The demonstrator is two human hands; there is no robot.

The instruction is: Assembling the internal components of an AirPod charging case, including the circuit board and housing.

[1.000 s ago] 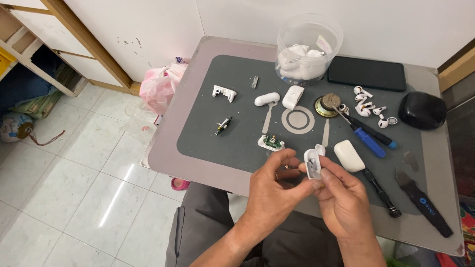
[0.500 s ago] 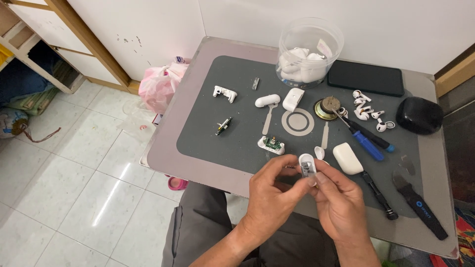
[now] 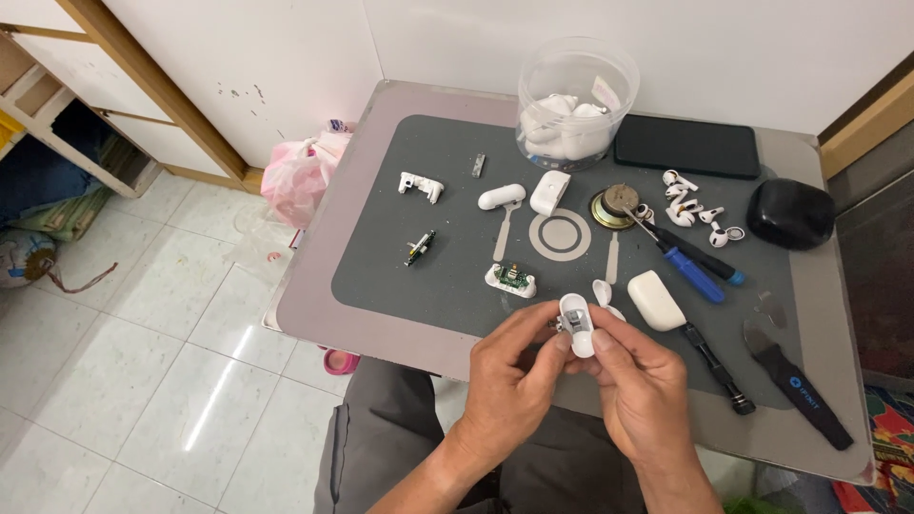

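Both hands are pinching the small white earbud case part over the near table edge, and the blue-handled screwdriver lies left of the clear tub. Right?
Not quite. In the head view the blue-handled screwdriver lies to the right of the clear tub and nearer the person. The rest holds: the left hand and right hand pinch the small white case part over the near table edge.

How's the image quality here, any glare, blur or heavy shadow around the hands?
Head view: soft even light, hands sharp; left hand and right hand hold a small white case; glare streak on the floor tiles; straight edges bow slightly near the corners.
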